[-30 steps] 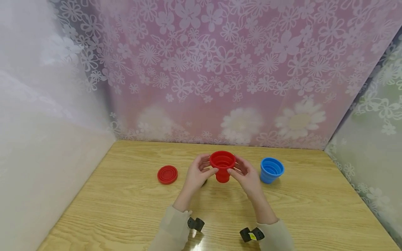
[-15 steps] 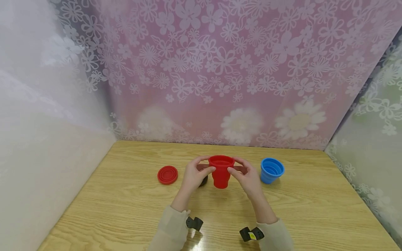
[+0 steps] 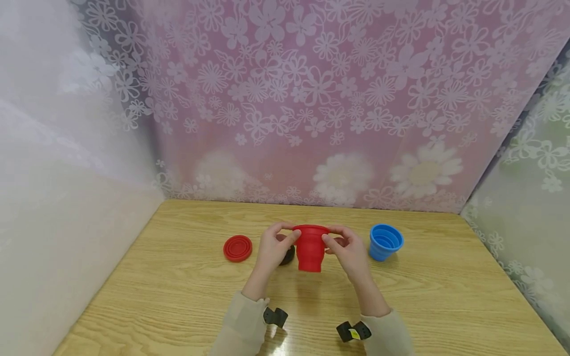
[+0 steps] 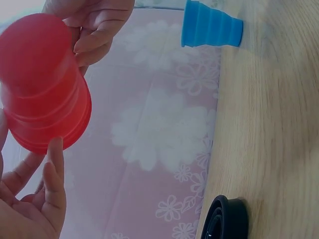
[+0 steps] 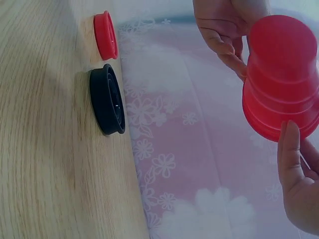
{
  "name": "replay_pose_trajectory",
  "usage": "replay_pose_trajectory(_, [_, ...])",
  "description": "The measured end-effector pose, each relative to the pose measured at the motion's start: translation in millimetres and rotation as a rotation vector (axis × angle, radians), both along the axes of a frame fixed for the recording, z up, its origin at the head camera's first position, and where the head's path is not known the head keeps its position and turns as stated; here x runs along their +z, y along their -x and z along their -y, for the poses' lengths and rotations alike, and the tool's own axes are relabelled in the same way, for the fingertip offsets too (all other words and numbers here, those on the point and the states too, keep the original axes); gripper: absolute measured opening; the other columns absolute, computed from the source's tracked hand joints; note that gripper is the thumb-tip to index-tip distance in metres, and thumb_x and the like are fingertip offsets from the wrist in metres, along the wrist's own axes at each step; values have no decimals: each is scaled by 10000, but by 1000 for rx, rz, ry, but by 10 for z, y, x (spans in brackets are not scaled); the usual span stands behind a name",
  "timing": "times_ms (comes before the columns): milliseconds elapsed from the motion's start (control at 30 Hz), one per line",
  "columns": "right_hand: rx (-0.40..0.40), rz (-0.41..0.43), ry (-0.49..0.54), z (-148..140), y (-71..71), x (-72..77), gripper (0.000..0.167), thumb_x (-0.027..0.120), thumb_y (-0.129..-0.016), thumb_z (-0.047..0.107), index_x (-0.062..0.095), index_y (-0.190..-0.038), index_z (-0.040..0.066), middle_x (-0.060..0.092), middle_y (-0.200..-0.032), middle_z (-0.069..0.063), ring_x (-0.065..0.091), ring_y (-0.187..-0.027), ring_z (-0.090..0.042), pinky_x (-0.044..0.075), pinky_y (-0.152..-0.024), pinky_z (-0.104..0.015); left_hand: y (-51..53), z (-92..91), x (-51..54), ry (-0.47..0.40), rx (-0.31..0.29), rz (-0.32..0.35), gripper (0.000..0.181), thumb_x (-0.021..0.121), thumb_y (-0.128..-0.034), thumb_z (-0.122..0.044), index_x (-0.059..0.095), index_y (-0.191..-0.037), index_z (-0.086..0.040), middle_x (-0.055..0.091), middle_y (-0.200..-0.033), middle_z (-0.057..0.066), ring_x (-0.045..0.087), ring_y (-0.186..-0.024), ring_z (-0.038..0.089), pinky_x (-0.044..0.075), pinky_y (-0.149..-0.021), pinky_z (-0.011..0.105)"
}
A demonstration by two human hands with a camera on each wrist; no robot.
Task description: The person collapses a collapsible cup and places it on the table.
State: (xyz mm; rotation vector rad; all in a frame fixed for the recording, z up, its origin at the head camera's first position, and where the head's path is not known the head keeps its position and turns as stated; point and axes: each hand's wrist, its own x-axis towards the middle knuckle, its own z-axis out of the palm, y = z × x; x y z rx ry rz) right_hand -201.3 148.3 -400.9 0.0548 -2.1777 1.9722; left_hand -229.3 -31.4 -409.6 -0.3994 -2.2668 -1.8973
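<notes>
Both hands hold a red collapsible cup (image 3: 310, 251) up off the table, unfolded to its full stepped height, its rim on top. My left hand (image 3: 272, 247) pinches the rim from the left, thumb in front. On the other side my right hand (image 3: 349, 249) grips the rim the same way. In the left wrist view the cup's closed base (image 4: 35, 50) faces the camera. Behind my left hand a black collapsed cup (image 5: 107, 99) lies on the table, partly hidden in the head view.
A blue collapsible cup (image 3: 385, 242) stands unfolded on the wooden table (image 3: 178, 296), right of my right hand. To the left lies a flat, collapsed red cup (image 3: 238, 248). Flower-patterned cloth (image 3: 303, 99) rises behind the table.
The held red cup has tilted, so its inside no longer shows and its outer wall faces the head camera. It has come slightly lower and left. More of the black cup shows.
</notes>
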Motion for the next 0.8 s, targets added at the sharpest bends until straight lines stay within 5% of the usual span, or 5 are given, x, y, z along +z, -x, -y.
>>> replay_pose_trajectory(233, [-17,14,39,53,8,30,251,635,-821,123,558,-993,-42,573,-926,-169,611,-637,-157,523,-610,-312,-105,-21,174,-15,15,-55,167,624,-828,-131,629,-868,31,601,-872,123,555,-822,242,482,-661,300])
replay_pose_trajectory(367, [-15,11,93,90,21,57,228,612,-835,100,543,-958,-79,565,-866,-150,612,-606,-162,524,-596,-317,-202,-24,297,-81,-25,-51,167,586,-849,-94,579,-863,73,589,-791,104,547,-735,161,467,-643,255])
replay_pose_trajectory(567, [-19,39,138,138,44,91,223,600,-845,103,540,-942,-88,562,-821,-118,600,-592,-174,524,-592,-321,-107,-29,182,-191,-59,-23,187,575,-862,-107,539,-875,76,543,-740,13,492,-682,97,446,-632,253])
replay_pose_trajectory(800, [-20,49,35,160,61,105,214,609,-841,150,559,-906,-47,528,-765,-61,492,-665,-170,443,-542,-219,-9,-43,52,-318,-44,6,168,563,-863,-73,527,-889,90,513,-708,-4,470,-640,92,446,-577,217])
